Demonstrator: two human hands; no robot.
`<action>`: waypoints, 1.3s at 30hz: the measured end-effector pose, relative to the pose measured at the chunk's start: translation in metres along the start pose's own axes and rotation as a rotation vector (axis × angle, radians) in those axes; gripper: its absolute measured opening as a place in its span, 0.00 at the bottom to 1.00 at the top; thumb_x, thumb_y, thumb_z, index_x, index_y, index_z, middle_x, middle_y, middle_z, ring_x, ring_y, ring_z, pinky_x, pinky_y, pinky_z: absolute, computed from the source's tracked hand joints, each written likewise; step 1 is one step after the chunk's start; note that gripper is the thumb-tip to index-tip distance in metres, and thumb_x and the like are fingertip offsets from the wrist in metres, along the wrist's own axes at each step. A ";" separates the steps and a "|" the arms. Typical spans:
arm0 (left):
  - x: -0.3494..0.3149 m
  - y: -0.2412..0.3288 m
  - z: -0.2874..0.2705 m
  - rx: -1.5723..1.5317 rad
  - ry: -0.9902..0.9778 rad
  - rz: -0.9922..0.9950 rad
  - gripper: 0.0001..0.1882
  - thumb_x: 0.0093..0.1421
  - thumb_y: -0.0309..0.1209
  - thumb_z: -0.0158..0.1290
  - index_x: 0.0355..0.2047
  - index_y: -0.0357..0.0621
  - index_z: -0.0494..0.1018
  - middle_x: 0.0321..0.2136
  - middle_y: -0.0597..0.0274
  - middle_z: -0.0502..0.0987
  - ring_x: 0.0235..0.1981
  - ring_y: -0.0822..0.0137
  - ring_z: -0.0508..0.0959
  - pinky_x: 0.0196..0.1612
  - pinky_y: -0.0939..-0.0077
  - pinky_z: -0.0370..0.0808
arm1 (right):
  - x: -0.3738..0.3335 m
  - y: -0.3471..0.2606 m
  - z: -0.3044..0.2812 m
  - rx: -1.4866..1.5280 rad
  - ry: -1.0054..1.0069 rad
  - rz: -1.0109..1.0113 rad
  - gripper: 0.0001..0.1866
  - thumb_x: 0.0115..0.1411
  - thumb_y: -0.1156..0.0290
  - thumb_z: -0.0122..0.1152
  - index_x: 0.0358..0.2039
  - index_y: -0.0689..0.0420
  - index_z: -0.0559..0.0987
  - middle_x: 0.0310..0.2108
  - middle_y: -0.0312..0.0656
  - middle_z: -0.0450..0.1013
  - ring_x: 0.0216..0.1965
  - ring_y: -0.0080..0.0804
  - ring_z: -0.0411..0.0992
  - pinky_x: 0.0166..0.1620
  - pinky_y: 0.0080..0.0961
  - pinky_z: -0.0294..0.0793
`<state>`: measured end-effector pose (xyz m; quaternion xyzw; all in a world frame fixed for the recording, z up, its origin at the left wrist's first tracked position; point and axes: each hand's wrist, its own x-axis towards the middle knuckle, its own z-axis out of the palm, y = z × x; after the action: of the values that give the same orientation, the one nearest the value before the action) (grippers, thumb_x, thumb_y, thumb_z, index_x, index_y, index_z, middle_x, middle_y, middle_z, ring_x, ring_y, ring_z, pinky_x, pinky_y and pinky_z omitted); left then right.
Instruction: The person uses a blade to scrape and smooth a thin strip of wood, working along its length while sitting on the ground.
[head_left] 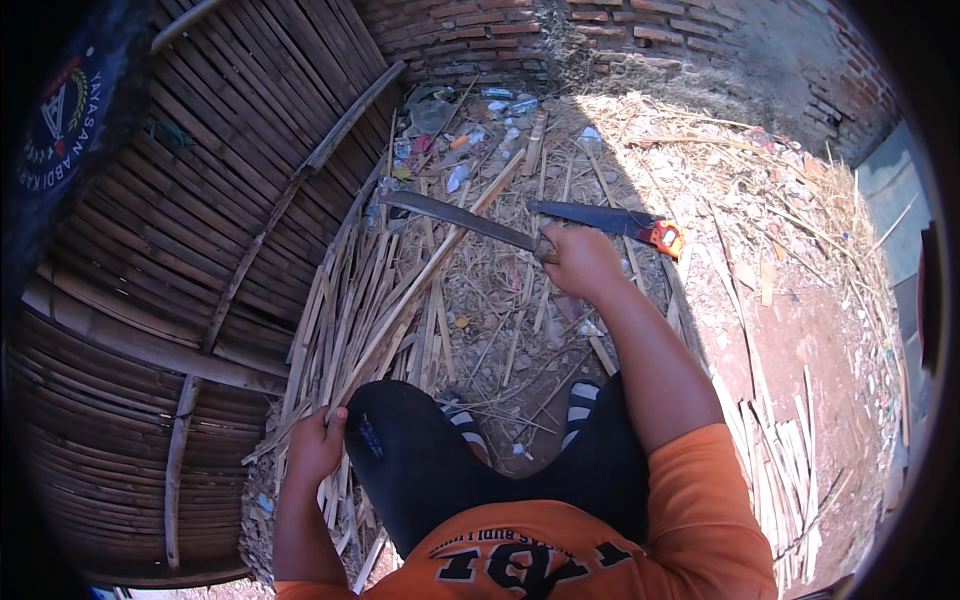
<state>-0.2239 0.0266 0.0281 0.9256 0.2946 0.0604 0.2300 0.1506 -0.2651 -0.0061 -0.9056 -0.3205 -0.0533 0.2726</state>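
My right hand [580, 262] is closed around the handle of a machete [430, 208], its long dark blade pointing left. Down at the left, beside my knee, my left hand [317, 445] grips the near end of a long bamboo strip [413, 288]. That strip slants away toward the upper right, and the blade crosses it near its far part. Whether metal and bamboo touch there, I cannot tell. Just beyond my right hand, a handsaw [600, 218] with an orange and red handle lies on the littered ground.
Many bamboo strips [335, 290] lie along the slatted bamboo wall [255, 170] at the left. More strips [775, 465] rest on the sunlit ground at the right. Scattered rubbish [460, 178] and shavings reach the brick wall [480, 42]. My sandalled feet [465, 425] are between the strips.
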 end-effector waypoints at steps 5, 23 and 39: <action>-0.009 -0.015 0.006 -0.170 -0.060 -0.022 0.29 0.72 0.52 0.52 0.36 0.32 0.78 0.17 0.47 0.74 0.20 0.58 0.75 0.30 0.61 0.72 | -0.006 -0.032 0.002 0.064 0.060 -0.261 0.10 0.54 0.68 0.66 0.37 0.53 0.78 0.30 0.49 0.80 0.38 0.56 0.80 0.43 0.51 0.78; -0.038 -0.001 -0.016 0.038 0.006 0.013 0.23 0.71 0.47 0.53 0.34 0.35 0.77 0.18 0.44 0.74 0.22 0.42 0.77 0.29 0.58 0.72 | -0.006 0.002 -0.007 0.050 0.051 -0.145 0.09 0.53 0.69 0.65 0.35 0.53 0.78 0.28 0.47 0.79 0.37 0.55 0.80 0.42 0.50 0.79; -0.047 -0.006 -0.013 0.071 -0.027 -0.030 0.24 0.72 0.47 0.52 0.33 0.35 0.77 0.19 0.45 0.74 0.21 0.48 0.75 0.29 0.60 0.71 | 0.000 0.043 -0.015 0.176 0.050 0.106 0.14 0.54 0.63 0.69 0.41 0.50 0.82 0.35 0.50 0.81 0.41 0.58 0.79 0.43 0.51 0.78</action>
<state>-0.2689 0.0093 0.0379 0.9294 0.3073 0.0338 0.2018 0.1781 -0.3008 -0.0126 -0.8923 -0.2688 -0.0328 0.3613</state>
